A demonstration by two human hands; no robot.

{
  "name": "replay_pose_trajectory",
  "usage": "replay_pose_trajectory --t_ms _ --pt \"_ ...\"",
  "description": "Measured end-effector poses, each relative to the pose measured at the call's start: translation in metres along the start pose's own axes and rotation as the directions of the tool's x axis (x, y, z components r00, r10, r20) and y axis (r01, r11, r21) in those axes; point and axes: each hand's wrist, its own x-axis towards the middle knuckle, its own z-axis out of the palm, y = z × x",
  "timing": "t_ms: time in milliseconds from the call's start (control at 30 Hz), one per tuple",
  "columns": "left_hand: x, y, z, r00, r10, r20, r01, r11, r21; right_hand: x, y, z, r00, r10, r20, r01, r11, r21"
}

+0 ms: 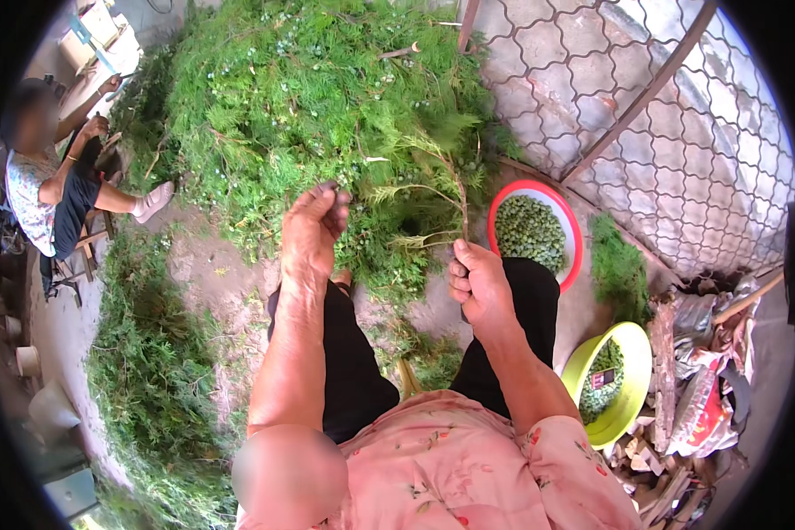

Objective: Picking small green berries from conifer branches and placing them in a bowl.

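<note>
My right hand point(480, 281) is closed on the lower end of a leafy conifer branch point(462, 192), which points up and away over the heap. My left hand point(318, 222) is raised over my left knee with its fingers curled and thumb against the fingertips; whether something small is between them cannot be told. Beyond both hands lies a large heap of green conifer cuttings point(271, 99) bearing small bluish cones. Beside my right knee stands a red-rimmed white basin point(575, 232) holding many small green cones point(530, 228).
A yellow-green basin point(639, 371) with more cones and a small dark object stands at right, near firewood point(662, 377) and sacks point(702, 411). A metal lattice point(609, 99) stands upper right. More cuttings point(152, 364) lie left. Another person point(33, 179) sits at far left.
</note>
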Motion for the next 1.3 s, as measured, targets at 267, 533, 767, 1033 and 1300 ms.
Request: replay_pose_trajectory --t_ms 267,533,767,1033,1300 --pt "-0.071 -0.022 0.009 0.995 0.049 0.082 -0.057 0.993 0.105 -0.052 0.016 0.011 0.994 -0.044 0.103 0.047 0.999 -0.022" --pt "-0.128 -0.027 0.018 0.992 0.039 0.124 -0.064 0.977 0.204 -0.032 0.018 0.000 0.946 -0.313 0.087 0.324 0.907 -0.268" --pt "-0.144 -0.026 0.016 0.985 0.087 0.149 -0.119 0.968 0.221 -0.012 0.029 -0.018 0.621 -0.761 0.187 0.645 0.360 -0.674" --pt "-0.131 -0.007 0.031 0.946 0.289 0.147 -0.308 0.942 0.129 -0.039 0.052 -0.034 0.498 -0.815 0.297 0.670 0.144 -0.728" --pt "-0.085 -0.015 0.051 0.956 0.263 0.132 -0.283 0.945 0.165 -0.038 0.076 -0.075 0.282 -0.842 0.461 0.677 -0.166 -0.717"
